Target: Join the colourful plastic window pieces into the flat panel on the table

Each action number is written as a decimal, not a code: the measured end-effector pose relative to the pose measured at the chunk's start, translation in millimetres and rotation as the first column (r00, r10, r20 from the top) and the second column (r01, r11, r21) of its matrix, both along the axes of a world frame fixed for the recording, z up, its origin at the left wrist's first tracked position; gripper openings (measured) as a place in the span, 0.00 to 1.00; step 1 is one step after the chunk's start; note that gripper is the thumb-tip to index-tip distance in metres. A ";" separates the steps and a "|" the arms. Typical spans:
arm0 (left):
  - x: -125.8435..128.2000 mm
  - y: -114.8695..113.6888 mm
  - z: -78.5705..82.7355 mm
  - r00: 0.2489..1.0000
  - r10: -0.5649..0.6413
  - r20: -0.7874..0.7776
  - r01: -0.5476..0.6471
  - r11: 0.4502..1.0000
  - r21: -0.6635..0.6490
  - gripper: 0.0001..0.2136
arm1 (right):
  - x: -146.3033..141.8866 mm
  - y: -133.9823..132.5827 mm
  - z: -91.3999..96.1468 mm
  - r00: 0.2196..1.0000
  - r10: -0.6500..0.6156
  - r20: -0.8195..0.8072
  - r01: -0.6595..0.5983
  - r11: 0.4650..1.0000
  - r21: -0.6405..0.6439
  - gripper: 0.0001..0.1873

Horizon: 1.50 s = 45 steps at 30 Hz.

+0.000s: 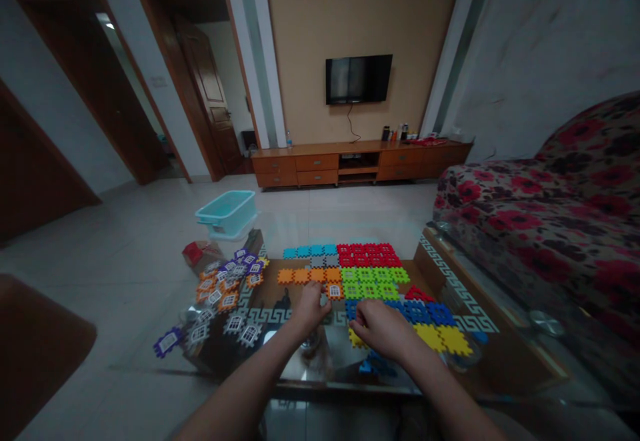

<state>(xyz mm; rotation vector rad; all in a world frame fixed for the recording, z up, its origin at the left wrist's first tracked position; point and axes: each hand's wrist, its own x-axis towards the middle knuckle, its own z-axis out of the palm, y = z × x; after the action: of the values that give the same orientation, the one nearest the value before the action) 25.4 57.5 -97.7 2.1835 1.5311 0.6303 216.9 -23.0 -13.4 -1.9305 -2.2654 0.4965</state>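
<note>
Bare left hand (310, 308), bare right hand (380, 329), slender bare forearms (250, 381), blurred dark clothing (413, 424) at lower edge

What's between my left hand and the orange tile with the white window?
Only a small grey piece, too blurred to identify, at the fingertips of the left hand; otherwise nothing visible separates that hand from the orange window tile.

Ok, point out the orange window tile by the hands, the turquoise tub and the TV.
orange window tile (335, 290), head view, on its white window
turquoise tub (229, 218), head view, on its near outer wall
TV (359, 79), head view, on the middle of its dark screen
</note>
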 end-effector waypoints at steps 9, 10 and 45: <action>-42.9 -8.9 45.3 0.990 0.007 -0.142 0.002 0.998 0.065 0.11 | 1.7 1.0 -6.7 0.996 0.048 -0.069 -0.048 0.999 0.004 0.09; -53.1 -8.5 50.9 0.981 0.033 -0.192 -0.020 0.997 0.068 0.12 | 1.6 1.3 -7.4 0.995 0.056 -0.078 -0.056 0.998 0.001 0.09; -180.3 6.1 51.3 0.642 0.510 -0.572 -0.610 0.792 0.022 0.20 | 1.4 0.0 -1.4 0.988 0.080 -0.130 -0.080 0.997 0.004 0.08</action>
<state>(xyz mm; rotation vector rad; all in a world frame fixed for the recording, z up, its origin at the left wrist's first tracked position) -154.9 63.6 -46.4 1.8041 2.5222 -0.0212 218.3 -23.0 -14.7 -1.7576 -2.2676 0.6148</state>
